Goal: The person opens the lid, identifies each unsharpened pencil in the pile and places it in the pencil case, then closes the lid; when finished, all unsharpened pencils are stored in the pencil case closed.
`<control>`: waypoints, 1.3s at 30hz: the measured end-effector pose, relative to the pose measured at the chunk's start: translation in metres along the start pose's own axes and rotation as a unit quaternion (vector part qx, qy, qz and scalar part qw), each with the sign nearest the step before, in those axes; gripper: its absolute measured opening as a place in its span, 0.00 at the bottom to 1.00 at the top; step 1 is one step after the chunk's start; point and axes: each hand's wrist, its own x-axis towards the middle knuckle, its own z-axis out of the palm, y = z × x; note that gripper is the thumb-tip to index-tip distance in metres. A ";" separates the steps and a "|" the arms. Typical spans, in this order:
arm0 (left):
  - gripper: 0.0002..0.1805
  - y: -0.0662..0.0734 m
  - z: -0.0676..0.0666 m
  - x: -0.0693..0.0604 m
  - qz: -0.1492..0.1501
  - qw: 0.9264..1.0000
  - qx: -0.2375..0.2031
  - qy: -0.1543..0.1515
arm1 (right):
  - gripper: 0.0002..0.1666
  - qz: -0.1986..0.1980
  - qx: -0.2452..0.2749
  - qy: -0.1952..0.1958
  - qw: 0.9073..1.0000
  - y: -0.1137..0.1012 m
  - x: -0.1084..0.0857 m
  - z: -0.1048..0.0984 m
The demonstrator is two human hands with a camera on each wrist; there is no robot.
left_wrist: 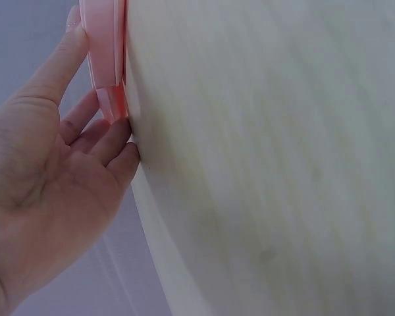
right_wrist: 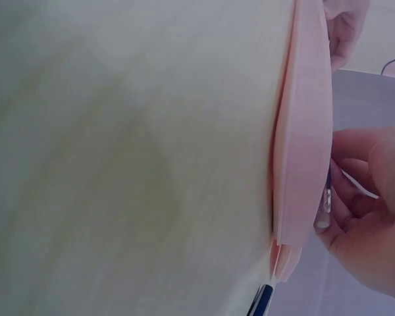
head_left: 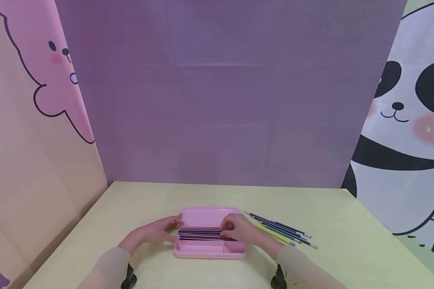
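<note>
A pink pencil case (head_left: 199,250) lies opened flat on the table, its lid (head_left: 210,216) folded away to the back. Several dark pencils and a reddish one (head_left: 206,237) lie lengthwise in its long compartment. My left hand (head_left: 153,232) holds the case's left end, thumb at the tray and fingers by the lid; the left wrist view has these fingers (left_wrist: 118,141) curled against the lid edge. Over the right half of the compartment, my right hand (head_left: 241,229) pinches a pencil (right_wrist: 326,201), whose metal-banded end shows in the right wrist view.
To the right of the case, several dark pencils (head_left: 285,229) lie in a loose bundle with a yellow one (head_left: 276,235) beside them. The pale wooden table (head_left: 148,200) meets a purple backdrop (head_left: 220,120). A small divided section (head_left: 235,248) sits at the case's front right.
</note>
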 end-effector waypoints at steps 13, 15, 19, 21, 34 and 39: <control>0.34 -0.002 0.001 0.002 -0.006 1.000 0.012 0.000 | 0.05 0.004 -0.031 0.003 1.000 -0.001 0.002 0.002; 0.34 -0.003 0.002 0.002 -0.005 1.000 0.011 0.001 | 0.04 0.002 -0.031 0.003 1.000 0.000 0.001 0.002; 0.33 -0.004 0.002 0.001 -0.001 1.000 0.006 0.000 | 0.03 0.013 -0.036 0.009 0.999 0.001 0.000 0.003; 0.33 -0.003 0.002 0.000 0.001 1.000 0.005 0.000 | 0.03 0.020 -0.033 0.012 0.999 0.000 0.001 0.003; 0.34 -0.001 0.002 -0.003 0.011 1.000 -0.002 -0.003 | 0.02 0.033 0.003 0.004 0.999 -0.001 -0.002 0.000; 0.35 0.000 0.002 -0.002 0.010 1.000 0.004 0.000 | 0.02 0.029 -0.004 0.015 0.999 -0.003 -0.004 -0.005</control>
